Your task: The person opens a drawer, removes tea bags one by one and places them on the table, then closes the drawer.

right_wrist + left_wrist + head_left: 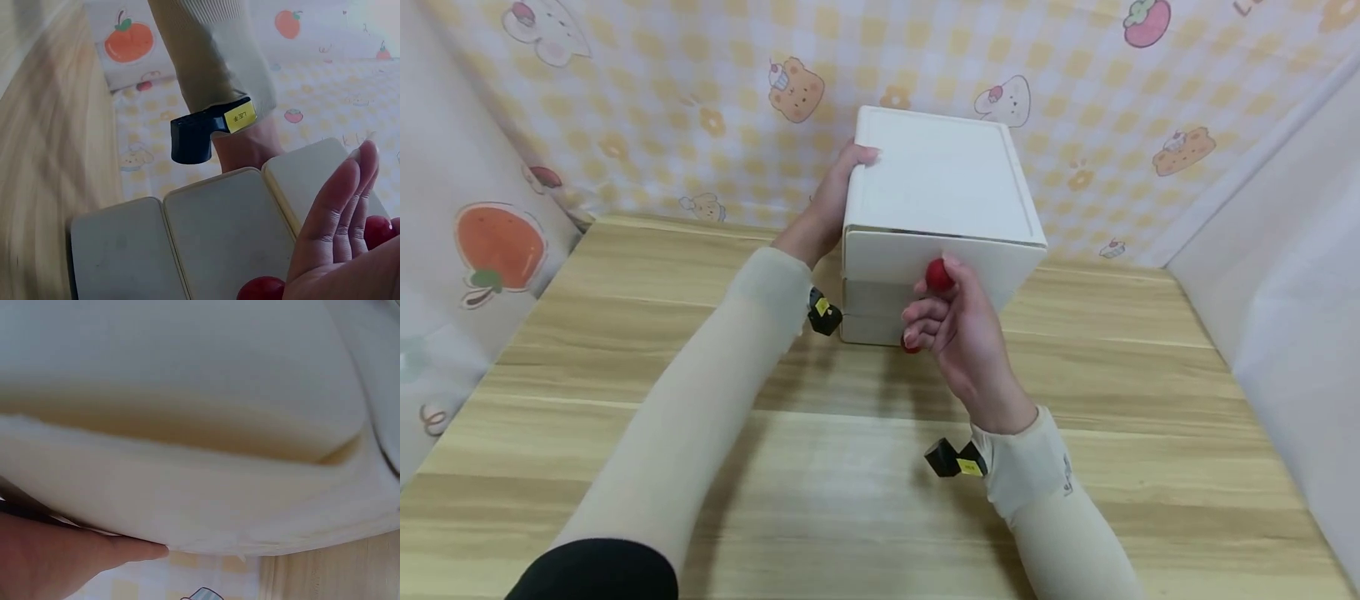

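A white box of drawers [943,171] with round red knobs stands on the table. My left hand [831,196] holds its left side, the thumb laid over the top edge and the other fingers mostly hidden. At the front, my right hand [958,333] pinches the top drawer's red knob [939,275] between thumb and index finger; its other fingers are bent below. A lower red knob [910,345] shows partly behind those fingers. In the right wrist view the stacked drawer fronts [228,228] appear sideways. A narrow dark gap runs along the top drawer's upper edge.
The wooden table [842,500] extends in front and to both sides. Behind the box hangs a yellow checked cloth [662,108] with cartoon prints; white cloth [1292,250] closes off the right side. Small black cameras [824,312] sit on both wrists.
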The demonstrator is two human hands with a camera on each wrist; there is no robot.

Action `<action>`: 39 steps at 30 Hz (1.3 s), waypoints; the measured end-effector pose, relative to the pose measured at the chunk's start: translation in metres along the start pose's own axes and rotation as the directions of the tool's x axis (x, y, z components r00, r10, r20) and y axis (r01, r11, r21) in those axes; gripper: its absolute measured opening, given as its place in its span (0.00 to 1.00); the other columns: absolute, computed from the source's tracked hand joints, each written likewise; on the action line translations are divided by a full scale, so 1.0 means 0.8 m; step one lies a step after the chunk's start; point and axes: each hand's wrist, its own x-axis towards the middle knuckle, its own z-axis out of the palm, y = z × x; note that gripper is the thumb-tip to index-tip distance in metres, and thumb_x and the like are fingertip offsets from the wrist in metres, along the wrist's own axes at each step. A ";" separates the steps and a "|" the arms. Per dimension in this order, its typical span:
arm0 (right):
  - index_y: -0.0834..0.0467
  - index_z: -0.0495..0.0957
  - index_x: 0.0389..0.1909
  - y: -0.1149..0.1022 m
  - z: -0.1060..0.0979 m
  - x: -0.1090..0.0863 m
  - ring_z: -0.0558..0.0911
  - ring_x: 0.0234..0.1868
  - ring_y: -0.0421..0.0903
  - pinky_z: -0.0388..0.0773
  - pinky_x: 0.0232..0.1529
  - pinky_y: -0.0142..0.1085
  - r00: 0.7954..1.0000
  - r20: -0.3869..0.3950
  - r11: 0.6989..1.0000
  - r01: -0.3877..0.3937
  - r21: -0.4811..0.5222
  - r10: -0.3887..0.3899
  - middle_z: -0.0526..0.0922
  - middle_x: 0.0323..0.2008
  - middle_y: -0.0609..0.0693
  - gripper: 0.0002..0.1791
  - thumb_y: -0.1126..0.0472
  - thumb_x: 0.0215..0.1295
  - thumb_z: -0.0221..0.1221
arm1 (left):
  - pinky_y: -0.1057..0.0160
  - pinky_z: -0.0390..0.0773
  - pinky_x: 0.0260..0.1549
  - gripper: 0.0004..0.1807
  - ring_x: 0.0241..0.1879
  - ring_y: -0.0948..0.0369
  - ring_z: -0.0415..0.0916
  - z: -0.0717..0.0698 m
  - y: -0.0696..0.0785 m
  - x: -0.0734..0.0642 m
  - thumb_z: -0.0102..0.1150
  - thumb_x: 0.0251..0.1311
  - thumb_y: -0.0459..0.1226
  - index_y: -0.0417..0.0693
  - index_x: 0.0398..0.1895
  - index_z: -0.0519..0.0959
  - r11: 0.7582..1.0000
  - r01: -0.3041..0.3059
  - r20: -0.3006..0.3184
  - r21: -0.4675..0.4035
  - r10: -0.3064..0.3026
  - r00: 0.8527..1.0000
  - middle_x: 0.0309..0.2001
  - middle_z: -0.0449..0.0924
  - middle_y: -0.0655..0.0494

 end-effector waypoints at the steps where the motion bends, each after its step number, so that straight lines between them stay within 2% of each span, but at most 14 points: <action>1: 0.55 0.74 0.31 0.000 0.001 -0.001 0.80 0.17 0.39 0.79 0.25 0.30 1.000 0.007 1.000 0.000 -0.009 0.000 0.82 0.16 0.45 0.23 0.45 0.79 0.40 | 0.53 0.51 0.71 0.37 0.72 0.57 0.50 -0.001 0.001 -0.001 0.30 0.68 0.55 0.65 0.79 0.41 1.000 -0.002 0.001 -0.001 0.002 1.000 0.75 0.49 0.54; 5: 0.56 0.74 0.29 0.000 0.002 -0.006 0.79 0.17 0.39 0.77 0.23 0.31 1.000 -0.004 0.996 0.004 -0.085 -0.004 0.81 0.17 0.45 0.24 0.45 0.78 0.39 | 0.53 0.52 0.70 0.36 0.71 0.57 0.51 -0.003 0.001 -0.001 0.30 0.68 0.55 0.64 0.78 0.41 1.000 -0.006 0.009 -0.003 0.006 1.000 0.74 0.50 0.54; 8: 0.57 0.74 0.27 -0.001 0.002 -0.010 0.80 0.17 0.41 0.79 0.23 0.33 0.998 -0.035 0.977 0.034 -0.211 -0.042 0.82 0.17 0.46 0.27 0.45 0.77 0.38 | 0.52 0.52 0.70 0.36 0.71 0.57 0.50 -0.002 0.001 -0.002 0.30 0.68 0.55 0.65 0.78 0.41 1.000 -0.004 0.012 -0.002 0.005 1.000 0.74 0.49 0.54; 10: 0.59 0.75 0.26 -0.003 0.001 -0.013 0.82 0.17 0.43 0.80 0.24 0.36 0.996 -0.046 0.945 0.062 -0.322 -0.081 0.83 0.17 0.47 0.29 0.45 0.77 0.38 | 0.51 0.52 0.70 0.36 0.71 0.57 0.50 -0.001 0.001 -0.003 0.30 0.68 0.55 0.65 0.79 0.40 1.000 -0.003 0.009 -0.003 0.003 1.000 0.75 0.49 0.54; 12: 0.61 0.76 0.25 -0.007 0.000 -0.016 0.83 0.18 0.45 0.82 0.23 0.38 0.992 -0.043 0.898 0.091 -0.431 -0.121 0.84 0.18 0.49 0.30 0.45 0.77 0.37 | 0.51 0.52 0.70 0.36 0.71 0.57 0.50 0.000 0.002 -0.004 0.31 0.68 0.55 0.66 0.79 0.40 1.000 -0.005 0.003 -0.006 0.006 1.000 0.75 0.49 0.54; 14: 0.64 0.76 0.25 -0.011 -0.001 -0.020 0.84 0.18 0.47 0.82 0.23 0.40 0.990 -0.032 0.857 0.100 -0.506 -0.134 0.84 0.19 0.51 0.31 0.46 0.77 0.38 | 0.52 0.53 0.69 0.36 0.70 0.56 0.52 0.001 0.002 -0.004 0.31 0.68 0.55 0.65 0.78 0.41 1.000 -0.011 0.000 -0.013 0.011 1.000 0.74 0.51 0.53; 16: 0.65 0.77 0.25 -0.015 -0.003 -0.024 0.84 0.18 0.49 0.82 0.22 0.41 0.992 -0.011 0.828 0.100 -0.552 -0.126 0.84 0.19 0.51 0.32 0.46 0.77 0.38 | 0.53 0.54 0.68 0.36 0.69 0.57 0.53 0.001 0.001 -0.004 0.32 0.67 0.54 0.64 0.78 0.42 0.999 -0.020 -0.003 -0.026 0.020 1.000 0.73 0.52 0.52; 23: 0.66 0.75 0.26 -0.032 -0.005 -0.039 0.83 0.18 0.50 0.81 0.23 0.43 0.998 0.042 0.730 0.067 -0.680 -0.052 0.82 0.21 0.53 0.30 0.47 0.78 0.40 | 0.54 0.55 0.66 0.36 0.67 0.57 0.55 -0.001 -0.001 -0.004 0.32 0.67 0.54 0.65 0.78 0.42 0.999 -0.032 0.001 -0.033 0.032 0.999 0.72 0.55 0.51; 28: 0.67 0.76 0.26 -0.043 -0.004 -0.051 0.83 0.20 0.55 0.81 0.23 0.45 0.998 0.055 0.666 0.025 -0.745 0.025 0.82 0.21 0.54 0.32 0.47 0.79 0.39 | 0.54 0.57 0.65 0.35 0.66 0.58 0.56 -0.001 0.000 -0.005 0.31 0.67 0.53 0.63 0.77 0.43 0.999 -0.043 -0.005 -0.030 0.043 0.999 0.71 0.55 0.51; 33: 0.66 0.79 0.26 -0.054 -0.001 -0.064 0.83 0.20 0.54 0.82 0.24 0.45 0.996 0.046 0.580 -0.010 -0.815 0.081 0.83 0.21 0.56 0.33 0.46 0.80 0.38 | 0.55 0.58 0.65 0.34 0.65 0.58 0.58 -0.001 0.001 -0.006 0.31 0.67 0.53 0.62 0.77 0.44 0.998 -0.056 -0.001 -0.039 0.056 0.998 0.70 0.57 0.51; 36: 0.65 0.80 0.25 -0.059 0.000 -0.073 0.83 0.20 0.52 0.82 0.25 0.45 0.995 0.047 0.517 -0.007 -0.856 0.091 0.83 0.21 0.56 0.35 0.44 0.80 0.39 | 0.56 0.59 0.64 0.34 0.65 0.58 0.58 -0.001 0.001 -0.006 0.31 0.67 0.53 0.61 0.76 0.45 0.998 -0.058 -0.005 -0.037 0.057 0.998 0.69 0.57 0.51; 39: 0.64 0.80 0.25 -0.062 0.002 -0.081 0.83 0.20 0.51 0.82 0.26 0.44 0.995 0.049 0.477 -0.001 -0.879 0.092 0.83 0.21 0.55 0.34 0.43 0.79 0.40 | 0.56 0.59 0.63 0.33 0.64 0.58 0.59 -0.001 0.000 -0.005 0.30 0.68 0.53 0.60 0.75 0.45 0.998 -0.056 -0.004 -0.030 0.055 0.998 0.68 0.57 0.52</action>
